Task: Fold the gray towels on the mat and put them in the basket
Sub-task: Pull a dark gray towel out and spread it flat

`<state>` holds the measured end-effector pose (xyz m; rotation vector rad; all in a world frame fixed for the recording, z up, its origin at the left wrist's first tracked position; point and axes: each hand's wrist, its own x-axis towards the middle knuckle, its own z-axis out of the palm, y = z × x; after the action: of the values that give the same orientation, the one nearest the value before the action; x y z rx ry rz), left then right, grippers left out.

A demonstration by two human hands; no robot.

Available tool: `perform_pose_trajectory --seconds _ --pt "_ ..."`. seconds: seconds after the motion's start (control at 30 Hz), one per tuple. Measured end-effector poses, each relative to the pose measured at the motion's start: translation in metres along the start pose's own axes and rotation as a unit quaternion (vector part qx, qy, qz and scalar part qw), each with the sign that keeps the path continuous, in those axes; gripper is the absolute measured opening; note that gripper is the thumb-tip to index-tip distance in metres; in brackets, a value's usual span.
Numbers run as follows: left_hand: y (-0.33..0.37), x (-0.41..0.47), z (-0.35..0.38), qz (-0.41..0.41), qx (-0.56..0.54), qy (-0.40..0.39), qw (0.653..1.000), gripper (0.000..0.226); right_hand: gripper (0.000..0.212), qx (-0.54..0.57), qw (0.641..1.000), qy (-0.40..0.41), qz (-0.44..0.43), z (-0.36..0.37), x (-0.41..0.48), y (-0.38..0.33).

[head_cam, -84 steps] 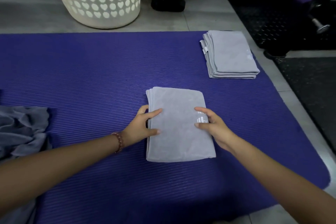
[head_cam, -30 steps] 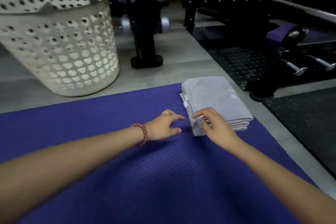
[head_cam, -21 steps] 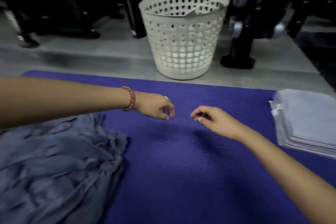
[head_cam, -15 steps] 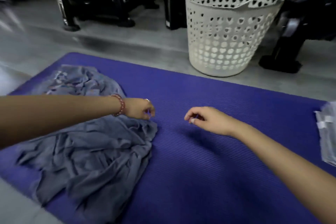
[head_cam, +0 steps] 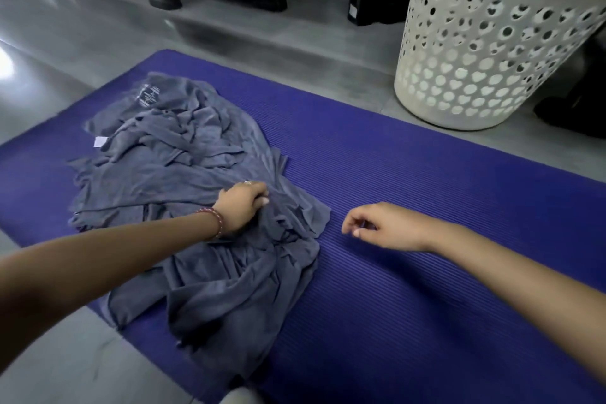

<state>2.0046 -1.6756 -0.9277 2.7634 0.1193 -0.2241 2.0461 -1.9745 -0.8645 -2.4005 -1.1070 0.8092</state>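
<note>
On the mat [head_cam: 426,193]: left hand [head_cam: 242,205] is gripping the crumpled, unfolded towels [head_cam: 170,167].
Its fingers [head_cam: 260,195] are curling into the cloth; right hand [head_cam: 383,226] is hovering beside them, loosely curled, holding nothing. Folding and loading into the basket [head_cam: 485,52] are pending.

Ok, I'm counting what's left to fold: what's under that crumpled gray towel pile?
The towel pile lies on the purple mat, which shows beside it. The left hand grips its top fold. How many towels lie beneath is covered.

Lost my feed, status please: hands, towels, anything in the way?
Left hand grips crumpled towel pile. Right hand loose over mat, holding nothing. Basket beyond mat, nothing in between.
</note>
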Motion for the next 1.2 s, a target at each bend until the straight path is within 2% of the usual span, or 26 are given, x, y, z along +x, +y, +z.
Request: perform_pose_trajectory --seconds 0.07,0.2,0.27,0.37,0.4,0.43,0.5,0.57,0.63,0.67,0.73,0.8,0.87,0.97,1.0,1.07,1.13,1.2 --pt "0.016 0.010 -0.010 -0.031 -0.101 0.064 0.992 0.018 0.023 0.049 0.998 0.028 -0.002 0.001 0.000 -0.001" --pt "0.046 0.024 -0.047 -0.029 -0.221 0.130 0.966 0.025 0.055 0.214 0.971 0.102 0.014 0.004 -0.001 -0.004" --pt "0.061 0.021 -0.061 -0.008 -0.297 0.140 0.945 0.029 0.069 0.280 0.951 0.135 0.008 0.004 -0.004 -0.009" --pt "0.096 0.003 -0.064 0.066 -0.344 0.103 0.931 0.025 0.089 0.331 0.927 0.177 -0.018 0.005 -0.007 -0.015" --pt "0.112 -0.006 -0.062 0.106 -0.350 0.084 0.927 0.024 0.088 0.346 0.919 0.186 -0.031 0.005 -0.008 -0.017" --pt "0.129 -0.013 -0.060 0.147 -0.354 0.062 0.922 0.022 0.079 0.364 0.910 0.195 -0.038 0.006 -0.007 -0.017" --pt "0.165 -0.019 -0.054 0.210 -0.370 0.027 0.905 0.019 0.049 0.413 0.879 0.238 -0.020 0.010 -0.011 -0.017" --pt "0.195 -0.018 -0.049 0.224 -0.419 0.013 0.880 0.018 0.031 0.498 0.815 0.294 0.027 0.006 -0.026 -0.012" --pt "0.211 -0.012 -0.038 0.208 -0.467 -0.031 0.859 0.005 0.025 0.615 0.724 0.302 0.077 -0.002 -0.049 0.001" --pt "0.214 -0.007 -0.032 0.207 -0.454 -0.047 0.865 0.018 0.027 0.667 0.679 0.292 0.094 -0.008 -0.063 0.008" --pt "0.212 0.001 -0.013 0.237 -0.331 -0.077 0.910 0.053 0.037 0.731 0.615 0.273 0.116 -0.018 -0.090 0.022" --pt "0.210 0.004 0.006 0.275 -0.190 -0.092 0.938 0.063 0.050 0.748 0.594 0.264 0.133 -0.020 -0.114 0.035" --pt "0.212 0.004 0.023 0.339 -0.106 -0.089 0.930 0.069 0.058 0.766 0.560 0.277 0.151 -0.017 -0.136 0.047" --pt "0.226 0.006 0.042 0.411 0.006 0.022 0.911 0.083 0.063 0.794 0.498 0.315 0.148 -0.010 -0.162 0.065" --pt "0.231 0.007 0.048 0.393 0.045 0.051 0.917 0.084 0.059 0.797 0.483 0.336 0.140 -0.009 -0.171 0.072" --pt "0.241 0.007 0.062 0.281 0.118 0.059 0.951 0.074 0.053 0.797 0.450 0.389 0.106 -0.010 -0.188 0.085" --pt "0.250 0.009 0.074 0.166 0.148 0.003 0.975 0.053 0.038 0.790 0.419 0.439 0.081 -0.013 -0.206 0.094" --pt "0.261 0.015 0.079 0.141 0.081 -0.097 0.982 0.039 0.011 0.769 0.416 0.479 0.075 -0.017 -0.221 0.101"
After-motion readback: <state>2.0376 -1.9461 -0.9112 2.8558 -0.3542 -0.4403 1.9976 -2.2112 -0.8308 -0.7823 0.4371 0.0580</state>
